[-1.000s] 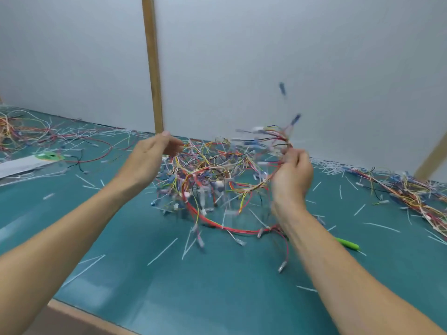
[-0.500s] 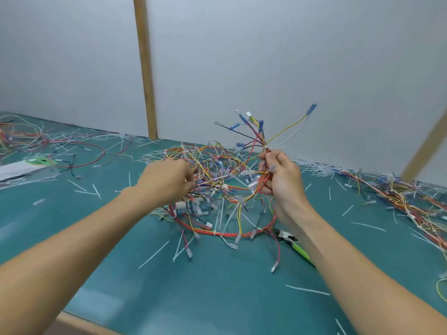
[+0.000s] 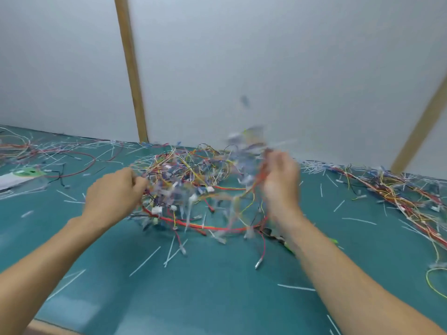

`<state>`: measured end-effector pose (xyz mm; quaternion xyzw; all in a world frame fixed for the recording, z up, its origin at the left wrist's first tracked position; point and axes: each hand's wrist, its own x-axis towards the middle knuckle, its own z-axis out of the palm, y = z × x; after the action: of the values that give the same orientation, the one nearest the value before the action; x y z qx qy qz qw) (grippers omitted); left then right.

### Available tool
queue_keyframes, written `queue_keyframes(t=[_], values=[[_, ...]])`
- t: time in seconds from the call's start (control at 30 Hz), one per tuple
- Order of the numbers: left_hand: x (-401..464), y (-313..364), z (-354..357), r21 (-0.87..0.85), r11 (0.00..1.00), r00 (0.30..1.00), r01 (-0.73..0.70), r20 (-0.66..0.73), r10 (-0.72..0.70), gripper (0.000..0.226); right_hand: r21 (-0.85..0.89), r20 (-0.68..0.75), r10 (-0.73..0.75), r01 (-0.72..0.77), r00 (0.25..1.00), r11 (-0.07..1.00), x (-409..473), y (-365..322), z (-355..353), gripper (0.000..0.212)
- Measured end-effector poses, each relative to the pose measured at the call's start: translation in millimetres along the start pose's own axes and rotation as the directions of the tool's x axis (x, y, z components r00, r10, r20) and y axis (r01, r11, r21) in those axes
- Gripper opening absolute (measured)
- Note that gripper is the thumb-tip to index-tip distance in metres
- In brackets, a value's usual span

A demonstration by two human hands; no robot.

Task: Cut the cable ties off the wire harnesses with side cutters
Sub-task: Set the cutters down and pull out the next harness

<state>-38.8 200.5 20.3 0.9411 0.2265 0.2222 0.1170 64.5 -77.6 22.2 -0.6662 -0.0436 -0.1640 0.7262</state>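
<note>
A tangled wire harness [image 3: 193,187] of red, yellow, blue and white wires with white connectors hangs between my hands above the green table. My left hand [image 3: 113,194] grips its left side with curled fingers. My right hand [image 3: 280,182] grips a bundle of wires on its right side; this hand and the wires near it are blurred by motion. The side cutters [image 3: 278,238], with green handles, lie on the table under my right forearm, mostly hidden.
Cut white cable ties [image 3: 150,259] are scattered over the green table [image 3: 217,298]. Another harness pile [image 3: 399,197] lies at the right, more wires [image 3: 29,151] at the far left near a white packet [image 3: 17,180]. A white wall with wooden posts [image 3: 130,68] stands behind.
My left hand moved left, away from my right hand, spreading the harness. The wire ends that stood up above my right hand now blur with motion.
</note>
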Motion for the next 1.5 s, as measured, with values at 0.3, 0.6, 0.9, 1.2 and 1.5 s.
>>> queue_keyframes(t=[0.3,0.6,0.9,1.2,1.5], values=[[-9.8,-9.4,-3.5,-0.108,0.993,0.99,-0.05,-0.135,0.035,0.025,0.286,-0.362,0.304,-0.206,0.881,0.936,46.6,-5.9,-25.2,0.03],[5.7,-41.6,-1.4,0.049,0.973,0.841,0.227,0.493,-0.221,0.036,0.09,-0.41,-0.112,0.162,0.905,0.983,35.5,-18.9,-50.3,0.017],[-9.3,40.4,-41.4,0.346,0.89,0.91,-0.298,-0.177,0.374,0.029,0.128,-0.036,0.1,-0.095,0.994,0.987,25.7,-3.5,-49.5,0.03],[-9.2,151.7,61.3,-0.077,0.801,0.71,-0.594,0.419,0.566,0.047,0.456,0.413,0.186,-0.38,0.891,0.805,28.2,-30.1,-92.8,0.036],[10.1,169.8,51.6,-0.382,0.839,0.909,-0.389,-0.01,0.417,0.033,0.389,0.2,0.441,-0.484,0.875,0.784,37.7,-1.2,-115.0,0.033]])
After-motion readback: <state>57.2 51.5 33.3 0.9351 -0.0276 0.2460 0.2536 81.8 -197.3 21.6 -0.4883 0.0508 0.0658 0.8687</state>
